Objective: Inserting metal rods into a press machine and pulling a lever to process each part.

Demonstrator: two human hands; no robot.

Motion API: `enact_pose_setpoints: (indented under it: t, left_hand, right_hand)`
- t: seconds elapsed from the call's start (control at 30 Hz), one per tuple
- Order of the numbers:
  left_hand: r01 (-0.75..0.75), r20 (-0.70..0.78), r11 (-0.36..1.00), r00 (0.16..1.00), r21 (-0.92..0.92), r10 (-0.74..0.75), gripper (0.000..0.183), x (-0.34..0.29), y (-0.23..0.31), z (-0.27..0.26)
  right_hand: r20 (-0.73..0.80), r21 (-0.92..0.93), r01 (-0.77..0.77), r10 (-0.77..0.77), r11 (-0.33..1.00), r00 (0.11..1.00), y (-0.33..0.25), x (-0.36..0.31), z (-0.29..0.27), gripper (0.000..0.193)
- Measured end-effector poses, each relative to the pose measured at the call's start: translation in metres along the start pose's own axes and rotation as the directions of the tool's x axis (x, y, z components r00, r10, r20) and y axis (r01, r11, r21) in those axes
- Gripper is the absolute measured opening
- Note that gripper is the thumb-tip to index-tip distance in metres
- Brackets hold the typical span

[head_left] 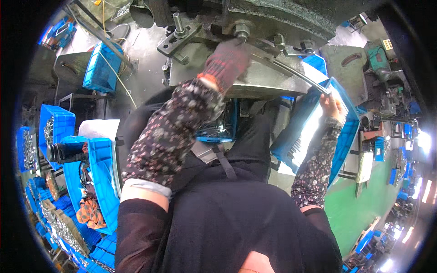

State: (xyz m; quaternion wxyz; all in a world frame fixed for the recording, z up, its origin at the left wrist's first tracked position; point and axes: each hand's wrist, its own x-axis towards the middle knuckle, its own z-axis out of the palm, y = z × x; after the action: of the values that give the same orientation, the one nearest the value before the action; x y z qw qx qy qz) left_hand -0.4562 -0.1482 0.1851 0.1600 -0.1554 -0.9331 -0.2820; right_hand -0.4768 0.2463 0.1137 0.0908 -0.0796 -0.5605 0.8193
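Note:
My left hand (227, 63), in a dark red knit glove, reaches up to the machine's heavy metal block (282, 20), just below a large hex bolt (241, 30). Its fingers are blurred, so their grip does not show. At the right, my bare right hand (333, 108) is closed on the near end of a thin, shiny metal rod (300, 76). The rod slants up and left toward the block, over the flat metal machine table (268, 84). Under my right hand stands a tilted blue crate (348, 136), with bright, long metal pieces (302, 136) in it.
A blue bin (216, 139) with metal pieces sits under the machine table. Blue crates (102, 68) stand at the left, one holding an orange patterned cloth (91, 214). A bolted clamp plate (180, 38) rises left of my glove. Green floor (359, 214) shows at the right.

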Motion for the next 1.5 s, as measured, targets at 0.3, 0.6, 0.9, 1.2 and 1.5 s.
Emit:
enact_pose_setpoints:
  t: [0.3,0.6,0.9,1.2,1.5]
  left_hand:
    - [0.864,0.685,0.238,0.498,-0.444,-0.532,0.026,-0.097,0.003,-0.057]
    - [0.190,0.293,0.963,0.947,-0.189,-0.129,0.027,-0.087,-0.017,-0.064]
    - [0.489,0.375,0.732,0.865,-0.475,-0.334,0.041,-0.098,-0.006,-0.064]
    - [0.683,0.555,0.554,0.722,-0.476,-0.413,0.041,-0.090,-0.002,-0.067]
    - [0.671,0.536,0.581,0.732,-0.461,-0.420,0.040,-0.086,0.002,-0.066]
  right_hand:
    - [-0.056,-0.056,-0.217,0.213,0.975,0.975,0.037,0.043,0.061,0.027]
    - [0.032,-0.302,-0.180,0.198,0.936,0.980,0.054,0.101,0.106,0.032]
    - [0.176,-0.878,0.155,0.004,0.453,0.984,0.075,0.131,0.117,0.031]
    - [0.107,-0.717,0.082,-0.007,0.692,0.994,0.081,0.125,0.102,0.027]
    - [0.115,-0.758,0.157,-0.106,0.633,0.988,0.090,0.135,0.113,0.023]
